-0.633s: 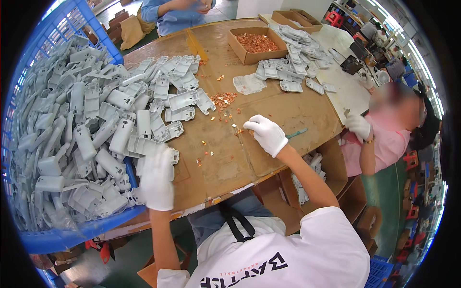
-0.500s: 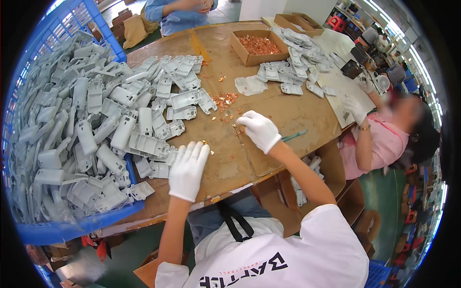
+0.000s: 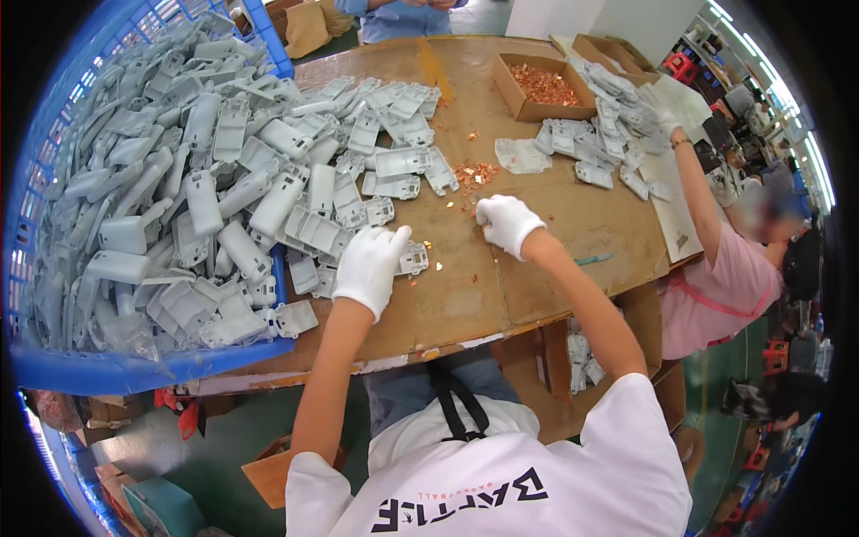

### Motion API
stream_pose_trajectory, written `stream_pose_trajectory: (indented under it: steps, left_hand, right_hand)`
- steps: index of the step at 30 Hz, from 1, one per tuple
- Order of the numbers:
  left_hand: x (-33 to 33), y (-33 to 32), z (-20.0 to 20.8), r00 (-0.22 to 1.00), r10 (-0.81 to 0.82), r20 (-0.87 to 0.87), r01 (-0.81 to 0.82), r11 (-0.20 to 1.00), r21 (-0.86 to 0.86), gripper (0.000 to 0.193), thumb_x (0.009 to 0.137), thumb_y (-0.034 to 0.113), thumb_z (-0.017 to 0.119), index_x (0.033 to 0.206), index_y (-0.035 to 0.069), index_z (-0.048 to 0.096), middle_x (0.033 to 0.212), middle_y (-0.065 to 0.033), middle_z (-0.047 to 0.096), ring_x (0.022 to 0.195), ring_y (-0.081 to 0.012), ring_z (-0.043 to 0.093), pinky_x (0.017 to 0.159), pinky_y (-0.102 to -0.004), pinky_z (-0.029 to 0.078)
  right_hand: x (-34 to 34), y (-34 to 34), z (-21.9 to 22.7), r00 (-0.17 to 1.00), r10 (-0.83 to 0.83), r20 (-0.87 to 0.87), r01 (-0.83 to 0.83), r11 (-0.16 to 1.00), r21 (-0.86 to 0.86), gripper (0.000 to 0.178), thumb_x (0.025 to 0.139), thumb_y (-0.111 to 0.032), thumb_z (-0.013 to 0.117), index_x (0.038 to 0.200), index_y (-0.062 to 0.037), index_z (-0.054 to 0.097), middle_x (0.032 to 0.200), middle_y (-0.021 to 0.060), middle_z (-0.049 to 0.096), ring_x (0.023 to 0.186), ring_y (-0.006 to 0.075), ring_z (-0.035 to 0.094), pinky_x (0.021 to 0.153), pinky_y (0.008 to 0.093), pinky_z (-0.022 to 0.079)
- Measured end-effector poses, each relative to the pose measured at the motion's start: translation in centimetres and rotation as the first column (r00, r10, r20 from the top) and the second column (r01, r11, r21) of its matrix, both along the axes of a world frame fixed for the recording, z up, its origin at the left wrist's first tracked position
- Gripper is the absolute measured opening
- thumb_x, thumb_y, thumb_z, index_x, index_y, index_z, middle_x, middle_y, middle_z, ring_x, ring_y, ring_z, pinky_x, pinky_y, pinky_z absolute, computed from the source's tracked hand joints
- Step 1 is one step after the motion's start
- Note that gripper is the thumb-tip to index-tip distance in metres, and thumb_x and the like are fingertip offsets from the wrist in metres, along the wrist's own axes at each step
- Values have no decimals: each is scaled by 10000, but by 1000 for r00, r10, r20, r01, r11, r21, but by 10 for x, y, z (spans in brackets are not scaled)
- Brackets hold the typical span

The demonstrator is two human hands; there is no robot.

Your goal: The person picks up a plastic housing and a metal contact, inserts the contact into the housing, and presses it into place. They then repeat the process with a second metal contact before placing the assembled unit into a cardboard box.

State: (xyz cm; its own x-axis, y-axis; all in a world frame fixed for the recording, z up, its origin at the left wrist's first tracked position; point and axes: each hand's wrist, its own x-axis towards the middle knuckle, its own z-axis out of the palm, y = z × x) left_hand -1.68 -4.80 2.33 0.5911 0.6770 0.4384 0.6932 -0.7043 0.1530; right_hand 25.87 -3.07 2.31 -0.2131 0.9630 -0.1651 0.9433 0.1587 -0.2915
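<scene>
left hand grips a shell at its right edge, prob to steady it, while right hand is bunched narrow, can't tell if holding anything, with copper bits just past it, i guess for easy reach.

One teal tool, one copper-filled box — grey casings by dozens.

A grey casing is partly hidden by the left hand — a blue-shirted person is cut off at twelve o'clock, a pink-clad person's head blurred near three.
</scene>
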Motion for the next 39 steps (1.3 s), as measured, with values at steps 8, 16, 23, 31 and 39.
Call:
stream_pose_trajectory:
  steps: [8, 16, 23, 31, 39]
  left_hand:
    - [10, 8, -8, 974, 126, -188, -130, 991, -10, 246, 776, 59, 619, 1009, 137, 635, 816, -62, 614, 795, -235, 629, 695, -370, 494]
    - [33, -21, 21, 876, 397, 276, -317, 903, -290, 359, 815, 8, 614, 1162, 92, 577, 974, -168, 578, 878, -374, 618, 748, -439, 518]
    - [35, -46, 24, 523, 506, 686, 446, 523, -726, 478, 896, 14, 607, 1357, -10, 485, 1189, -102, 629, 1063, -178, 626, 849, -328, 544]
    - [42, -62, 17, 524, 536, 662, 320, 597, -736, 505, 793, -30, 647, 1289, 8, 559, 1227, -132, 642, 1071, -169, 637, 875, -297, 516]
    - [48, -83, 26, 632, 464, 620, -85, 837, -540, 403, 764, 22, 686, 1159, 64, 621, 1011, -130, 644, 913, -296, 648, 813, -370, 524]
  right_hand:
    - [-8, -13, -8, 991, -61, 116, 49, 994, 100, 172, 814, -90, 606, 981, -54, 584, 985, 165, 627, 961, 345, 627, 803, 436, 540]
    - [-63, -53, 41, 813, 287, -507, 52, 831, 553, 208, 770, 44, 590, 943, -62, 543, 904, 114, 576, 829, 315, 604, 720, 395, 506]
    - [-84, -69, 55, 721, 255, -645, 185, 826, 533, 267, 762, 85, 583, 994, -48, 570, 927, 117, 598, 812, 304, 637, 706, 359, 528]
    - [-102, -99, 57, 841, 246, -482, 175, 720, 672, 312, 720, 118, 639, 981, -48, 605, 973, 107, 572, 825, 256, 620, 715, 320, 519]
    - [-99, -99, 43, 839, 166, -517, 209, 780, 590, 300, 701, 140, 594, 943, -33, 632, 963, 111, 548, 842, 255, 603, 732, 326, 510]
